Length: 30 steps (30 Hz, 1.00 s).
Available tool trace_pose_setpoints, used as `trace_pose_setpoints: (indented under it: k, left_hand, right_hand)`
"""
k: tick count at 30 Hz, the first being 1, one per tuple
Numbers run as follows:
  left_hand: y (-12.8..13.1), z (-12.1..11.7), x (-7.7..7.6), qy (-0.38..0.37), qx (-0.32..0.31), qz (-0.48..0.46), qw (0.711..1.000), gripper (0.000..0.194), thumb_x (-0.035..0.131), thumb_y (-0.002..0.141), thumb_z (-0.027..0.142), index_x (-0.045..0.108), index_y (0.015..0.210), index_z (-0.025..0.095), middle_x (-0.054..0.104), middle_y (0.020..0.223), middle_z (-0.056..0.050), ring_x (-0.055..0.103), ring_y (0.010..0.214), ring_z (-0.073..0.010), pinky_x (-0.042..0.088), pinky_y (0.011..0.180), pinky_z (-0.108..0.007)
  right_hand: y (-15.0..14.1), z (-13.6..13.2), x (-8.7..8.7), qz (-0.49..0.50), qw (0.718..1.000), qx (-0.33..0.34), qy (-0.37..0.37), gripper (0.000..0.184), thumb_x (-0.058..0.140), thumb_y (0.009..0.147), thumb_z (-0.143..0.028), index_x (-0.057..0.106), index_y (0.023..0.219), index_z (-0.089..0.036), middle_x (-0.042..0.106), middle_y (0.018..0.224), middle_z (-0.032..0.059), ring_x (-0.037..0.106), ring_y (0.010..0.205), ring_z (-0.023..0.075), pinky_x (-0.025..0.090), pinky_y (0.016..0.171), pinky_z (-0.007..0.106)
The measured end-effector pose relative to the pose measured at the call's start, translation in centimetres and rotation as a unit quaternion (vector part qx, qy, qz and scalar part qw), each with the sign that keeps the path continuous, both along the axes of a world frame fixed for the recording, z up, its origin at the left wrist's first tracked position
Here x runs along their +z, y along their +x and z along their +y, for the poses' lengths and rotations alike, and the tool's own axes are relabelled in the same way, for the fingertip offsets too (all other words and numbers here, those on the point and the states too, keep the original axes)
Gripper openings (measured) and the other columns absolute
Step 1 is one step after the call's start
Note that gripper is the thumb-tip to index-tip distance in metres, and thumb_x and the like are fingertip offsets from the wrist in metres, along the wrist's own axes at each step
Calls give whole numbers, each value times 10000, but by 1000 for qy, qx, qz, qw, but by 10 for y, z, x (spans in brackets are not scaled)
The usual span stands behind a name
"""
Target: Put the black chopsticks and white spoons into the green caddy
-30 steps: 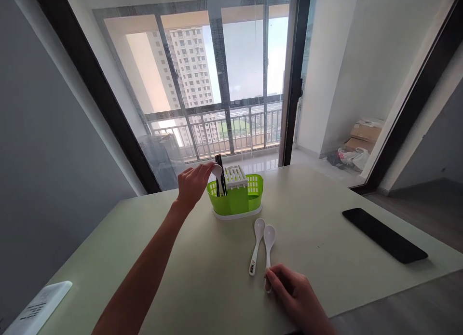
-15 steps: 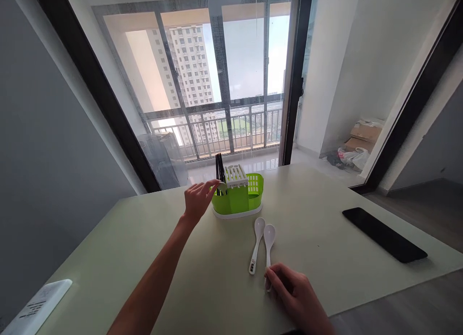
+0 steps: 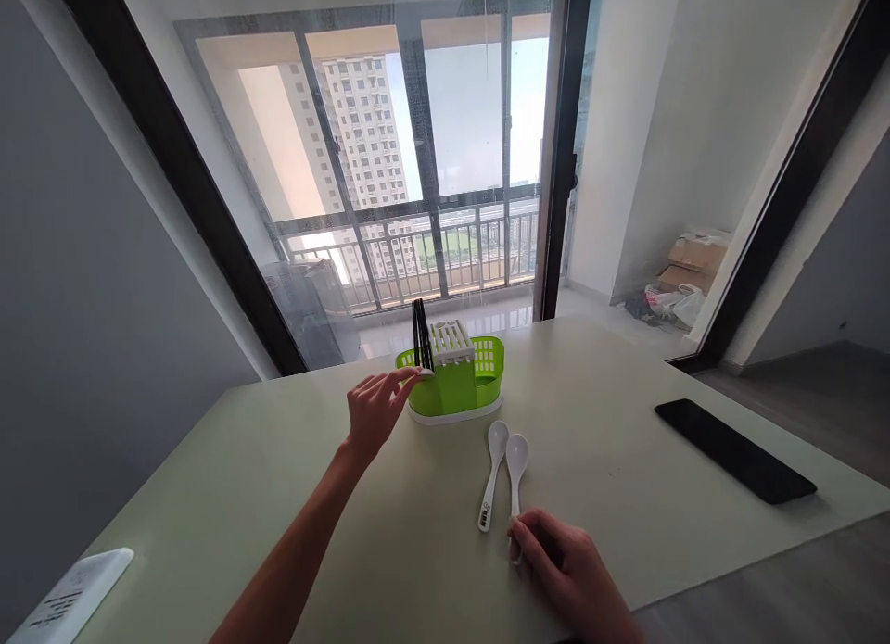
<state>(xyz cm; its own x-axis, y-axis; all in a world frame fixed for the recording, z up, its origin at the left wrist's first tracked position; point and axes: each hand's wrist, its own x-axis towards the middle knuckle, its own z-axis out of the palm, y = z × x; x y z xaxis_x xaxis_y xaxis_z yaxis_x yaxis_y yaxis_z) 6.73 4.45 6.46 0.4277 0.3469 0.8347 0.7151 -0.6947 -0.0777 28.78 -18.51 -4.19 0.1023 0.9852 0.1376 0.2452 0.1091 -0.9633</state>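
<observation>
A green cutlery holder (image 3: pixel 455 389) with a white slotted top (image 3: pixel 451 340) and a white base stands toward the far side of the table. Black chopsticks (image 3: pixel 420 334) rise upright from its left compartment. At that left front side, my left hand (image 3: pixel 372 408) pinches a white spoon (image 3: pixel 426 373); only a small rounded part of it shows past my fingertips. Two white spoons lie side by side in front of the holder. My right hand (image 3: pixel 560 556) grips the handle of the right spoon (image 3: pixel 516 468). The left spoon (image 3: pixel 492 477) lies free, a printed mark on its handle.
A long black flat object (image 3: pixel 733 449) lies near the table's right edge. At the left front corner is a white object with dark slots (image 3: pixel 76 598). Behind the pale table (image 3: pixel 591 385) is a glass door; cardboard boxes (image 3: pixel 692 259) and bags sit beyond it.
My left hand has come down slightly and toward me, and the spoon in it has tilted to look flatter. My right hand and the two spoons on the table stay put.
</observation>
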Motion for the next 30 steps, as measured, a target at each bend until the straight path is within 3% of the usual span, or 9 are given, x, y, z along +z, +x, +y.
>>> trace_pose_setpoints:
  k: [10,14,18,22,26,30]
  left_hand:
    - [-4,-4,-3,-11,-8,6,1000,199,640,975,423,734,1051,264,784,743,38,701,595,-112,496,642,-238]
    - [1,-18,-3,-40,-54,39,997,226,584,1010,403,685,1109,226,785,1073,-38,684,617,-79,514,646,-219]
    - [22,-44,-10,-92,-94,108,985,260,517,1037,420,671,1086,217,746,1040,-35,695,689,-85,500,625,-200]
    - [54,-64,-21,-206,-131,190,951,265,573,1008,407,623,1205,236,705,1138,-25,710,794,-123,529,679,-234]
    - [83,-71,-28,-300,-101,230,920,351,622,969,382,588,1283,231,669,1198,-58,721,893,-185,556,741,-284]
    - [107,-72,-31,-339,-58,265,901,357,568,989,417,595,1259,185,692,1167,-95,727,989,-240,565,799,-324]
  right_hand:
    - [2,0,0,-2,1000,11,0,500,470,980,-613,636,765,-193,631,651,5,527,558,133,420,564,225]
    - [2,1,-1,-2,1000,14,-4,506,462,981,-619,635,769,-193,634,658,6,539,566,138,424,566,227]
    - [2,0,-1,-12,1000,15,-4,517,444,983,-629,629,777,-193,639,670,6,534,572,138,417,571,228]
    - [0,-1,1,-6,1000,4,0,508,447,988,-617,630,777,-192,641,677,3,530,588,136,413,587,224]
    - [0,0,1,-5,1000,-1,5,504,465,982,-611,624,750,-192,604,633,-7,493,551,127,396,563,224]
    - [0,-1,3,-8,1000,10,11,494,465,987,-595,622,747,-193,595,633,-7,496,567,131,400,572,225]
